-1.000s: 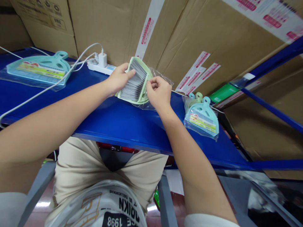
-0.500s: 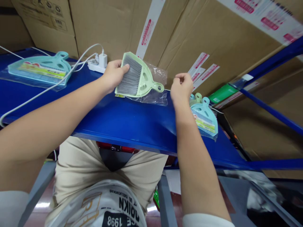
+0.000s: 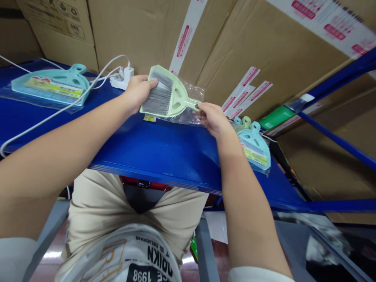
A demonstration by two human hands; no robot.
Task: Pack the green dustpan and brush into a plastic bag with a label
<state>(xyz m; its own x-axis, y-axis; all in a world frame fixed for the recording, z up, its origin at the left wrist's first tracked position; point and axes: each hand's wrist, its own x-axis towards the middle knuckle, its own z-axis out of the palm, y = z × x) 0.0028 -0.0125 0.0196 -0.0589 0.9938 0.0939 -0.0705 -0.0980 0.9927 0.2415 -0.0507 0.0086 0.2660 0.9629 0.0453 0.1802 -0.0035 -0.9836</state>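
Note:
My left hand (image 3: 136, 92) grips the wide end of a pale green mini dustpan-and-brush set (image 3: 167, 94), fingers over its grey bristles. The set is held just above the blue shelf (image 3: 152, 149). My right hand (image 3: 213, 117) is at the set's handle end, fingers closed on the clear plastic bag (image 3: 190, 113) lying under it. A yellow label shows beneath the set's lower edge.
A bagged teal dustpan set (image 3: 51, 82) lies at the far left, and two more bagged sets (image 3: 254, 147) at the right. A white power strip with charger (image 3: 122, 78) and cables sits behind. Cardboard boxes (image 3: 235, 43) wall the back.
My right hand left the green set, swung out to the right, then came back to the handle end and took the bag. The left hand turned the set flatter.

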